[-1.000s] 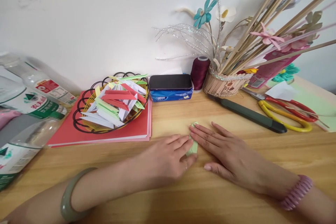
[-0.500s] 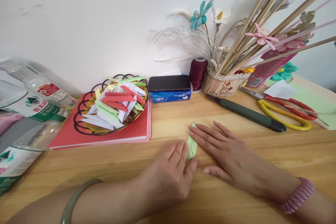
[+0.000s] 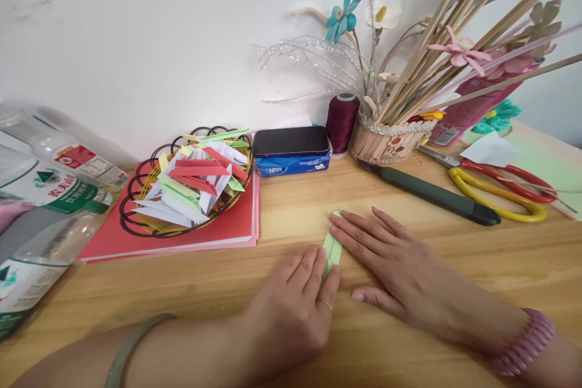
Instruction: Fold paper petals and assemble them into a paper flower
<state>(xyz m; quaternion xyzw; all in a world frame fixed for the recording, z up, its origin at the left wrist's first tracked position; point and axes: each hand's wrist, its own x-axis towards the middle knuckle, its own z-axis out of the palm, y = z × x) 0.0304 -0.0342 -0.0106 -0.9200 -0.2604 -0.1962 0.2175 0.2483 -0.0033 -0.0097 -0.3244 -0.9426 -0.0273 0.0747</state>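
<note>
Two hands, left hand (image 3: 291,309) and right hand (image 3: 400,273), are laid flat, fingers extended, gripping nothing, pressing a green folded paper strip (image 3: 331,248) onto the wooden counter (image 3: 291,218) backed by a white wall (image 3: 159,36).

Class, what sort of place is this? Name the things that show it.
Probably a home craft desk: a basket of folded paper pieces, scissors, and paper flowers on sticks beside the wall.

Bottles (image 3: 40,194) blurred, cut off left
</note>
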